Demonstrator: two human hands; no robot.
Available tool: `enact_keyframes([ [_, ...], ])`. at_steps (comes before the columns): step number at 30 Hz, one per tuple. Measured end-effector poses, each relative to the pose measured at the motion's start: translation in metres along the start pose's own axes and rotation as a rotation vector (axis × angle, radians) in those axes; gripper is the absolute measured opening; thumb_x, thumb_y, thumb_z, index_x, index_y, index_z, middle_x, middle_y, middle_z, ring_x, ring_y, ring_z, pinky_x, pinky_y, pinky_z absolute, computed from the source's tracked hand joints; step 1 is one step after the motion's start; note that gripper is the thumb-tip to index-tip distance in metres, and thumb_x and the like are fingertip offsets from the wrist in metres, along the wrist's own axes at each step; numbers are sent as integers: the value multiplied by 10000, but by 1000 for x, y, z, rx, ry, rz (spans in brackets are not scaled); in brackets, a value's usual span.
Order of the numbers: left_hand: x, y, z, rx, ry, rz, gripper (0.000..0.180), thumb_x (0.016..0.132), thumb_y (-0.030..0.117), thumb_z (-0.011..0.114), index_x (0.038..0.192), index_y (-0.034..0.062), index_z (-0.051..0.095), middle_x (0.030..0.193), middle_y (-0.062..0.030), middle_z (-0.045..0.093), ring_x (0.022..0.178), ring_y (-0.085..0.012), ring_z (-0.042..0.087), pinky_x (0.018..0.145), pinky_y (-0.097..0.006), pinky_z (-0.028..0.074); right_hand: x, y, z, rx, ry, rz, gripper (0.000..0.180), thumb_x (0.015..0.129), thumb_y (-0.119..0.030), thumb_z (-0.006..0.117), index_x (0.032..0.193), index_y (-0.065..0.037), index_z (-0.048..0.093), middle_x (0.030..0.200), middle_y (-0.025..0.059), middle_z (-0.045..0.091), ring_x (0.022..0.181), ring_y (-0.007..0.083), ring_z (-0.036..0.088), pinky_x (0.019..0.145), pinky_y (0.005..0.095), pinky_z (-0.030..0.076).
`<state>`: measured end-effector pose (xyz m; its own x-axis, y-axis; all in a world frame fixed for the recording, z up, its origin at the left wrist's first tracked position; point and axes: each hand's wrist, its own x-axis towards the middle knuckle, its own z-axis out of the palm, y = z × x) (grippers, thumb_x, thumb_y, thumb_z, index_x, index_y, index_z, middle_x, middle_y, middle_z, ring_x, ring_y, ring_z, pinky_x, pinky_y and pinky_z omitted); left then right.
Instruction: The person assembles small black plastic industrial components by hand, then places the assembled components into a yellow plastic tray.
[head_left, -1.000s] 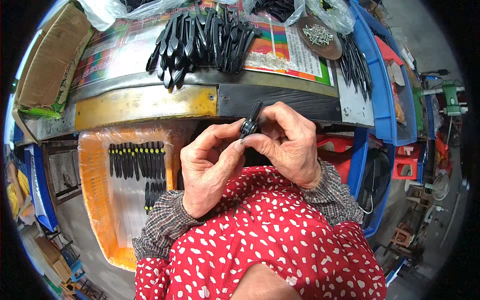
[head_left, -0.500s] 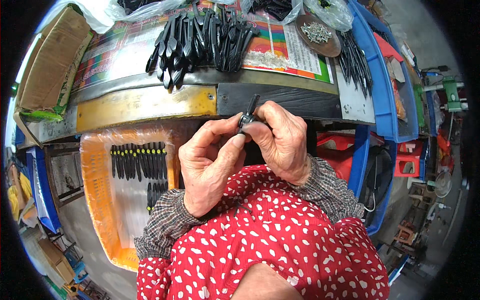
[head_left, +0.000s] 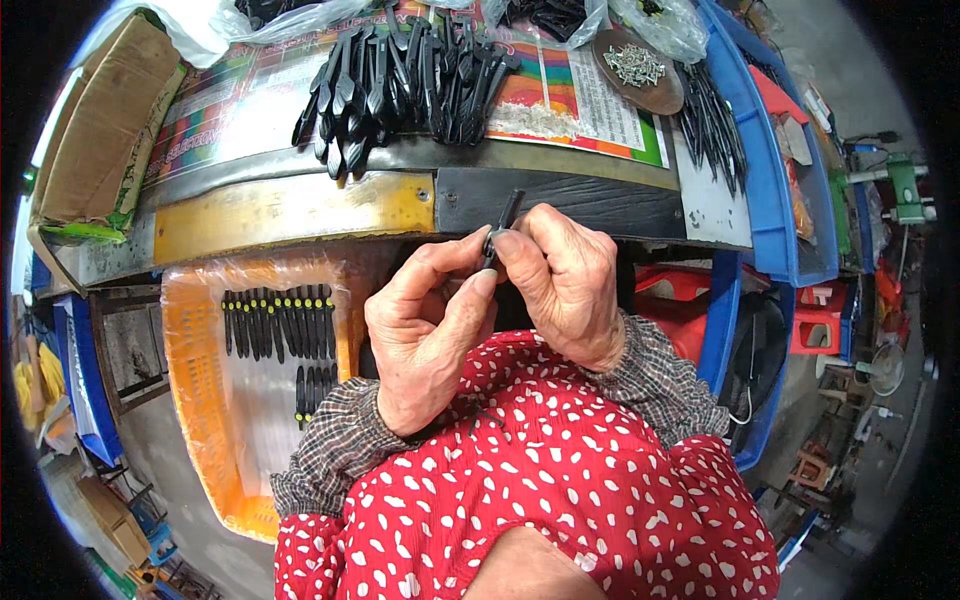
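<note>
Between my two hands, just in front of the table edge, is a small slim black plastic part. My left hand pinches its lower end between thumb and fingertips. My right hand grips it from the other side, thumb pressed near its middle. Its upper tip sticks up past my fingers; the rest is mostly covered by them. Beyond the edge lies a heap of long black plastic pieces. A brown round dish of small silvery screws sits at the back right.
An orange plastic-lined crate at my left holds rows of black pieces with yellow-green dots. A cardboard box stands on the table's left. More slim black pieces lie beside a blue bin. Red stools are at right.
My right thumb has lifted slightly and now lies higher along the black part. Both hands have shifted a little to the right; the part stays pinched between them.
</note>
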<state>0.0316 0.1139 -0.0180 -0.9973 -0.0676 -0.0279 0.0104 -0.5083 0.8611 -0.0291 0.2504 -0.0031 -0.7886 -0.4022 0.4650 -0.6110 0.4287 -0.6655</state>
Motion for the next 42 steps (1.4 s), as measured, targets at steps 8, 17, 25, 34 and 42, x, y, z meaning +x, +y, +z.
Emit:
enact_keyframes([
  [8,3,1,-2,-1,-24,-41,243,880,-28,551,1122,-23,569,864,-1,582,626,-7,484,510,-150,374,2,-8,-9,68,-47,99,235,810,-205,667,785,-27,515,651,123,510,582,304,567,482,374,427],
  [17,1,1,0,9,-13,-28,247,877,-33,555,1123,-20,571,867,4,584,627,-6,483,511,-152,376,1,-7,-8,209,-107,187,227,852,-206,631,837,3,546,675,140,551,594,304,590,507,356,446],
  [25,2,0,-4,5,3,-24,246,880,-31,550,1125,-19,568,842,8,578,616,-9,483,502,-153,375,3,-9,-10,73,-82,132,240,826,-220,657,843,-12,538,688,129,538,583,307,579,503,359,448],
  [34,3,0,-2,24,-19,-58,230,880,-24,550,1109,-19,575,810,7,577,587,-7,477,488,-152,366,-4,1,-1,-62,35,-26,239,771,-158,700,780,-21,505,648,116,510,552,292,567,466,374,443],
  [42,-1,1,-2,34,-1,-59,246,877,-37,550,1121,-18,574,866,2,589,619,-5,482,504,-150,376,-5,-5,2,121,17,133,245,834,-170,650,743,-2,497,622,123,515,530,261,584,457,341,447],
])
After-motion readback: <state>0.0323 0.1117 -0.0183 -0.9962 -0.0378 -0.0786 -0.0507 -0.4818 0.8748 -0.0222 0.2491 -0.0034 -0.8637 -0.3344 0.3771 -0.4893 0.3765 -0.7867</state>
